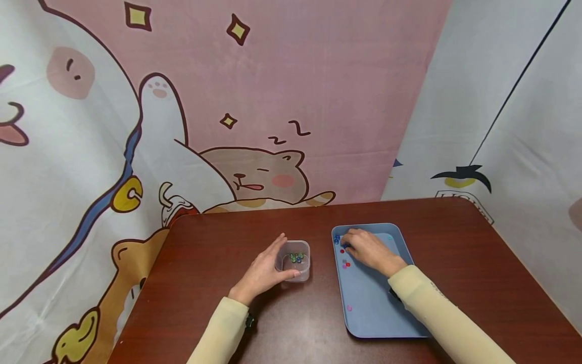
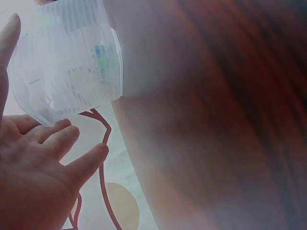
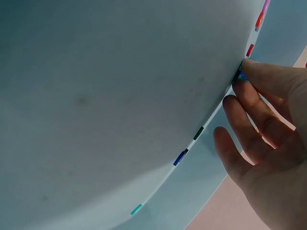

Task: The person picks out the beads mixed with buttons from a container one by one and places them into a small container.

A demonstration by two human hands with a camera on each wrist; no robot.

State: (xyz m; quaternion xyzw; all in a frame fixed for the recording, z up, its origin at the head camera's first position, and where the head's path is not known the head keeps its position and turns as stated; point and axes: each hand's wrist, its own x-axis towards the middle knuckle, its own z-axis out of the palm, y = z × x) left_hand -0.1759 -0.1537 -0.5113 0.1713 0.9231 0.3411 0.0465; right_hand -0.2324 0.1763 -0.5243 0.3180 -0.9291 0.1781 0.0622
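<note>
A clear square plastic container (image 1: 303, 273) stands on the table with several shiny green and blue beads (image 1: 296, 258) in it. My left hand (image 1: 261, 273) holds this container from its left side, thumb at the near side and fingers at the far side. In the left wrist view the container (image 2: 62, 72) looks cloudy and its beads are blurred. Over the far left part of a blue tray (image 1: 377, 308), my right hand (image 1: 368, 248) reaches down. Its thumb and forefinger pinch a small blue bead (image 3: 244, 75) at the tray floor, as the right wrist view shows.
Red and pink beads (image 1: 346, 265) lie along the tray's left side, with blue ones (image 1: 337, 239) in its far left corner. A lone pink bead (image 1: 349, 308) is nearer the front. The brown table (image 1: 218, 232) ends at a cartoon-printed cloth (image 1: 345, 101).
</note>
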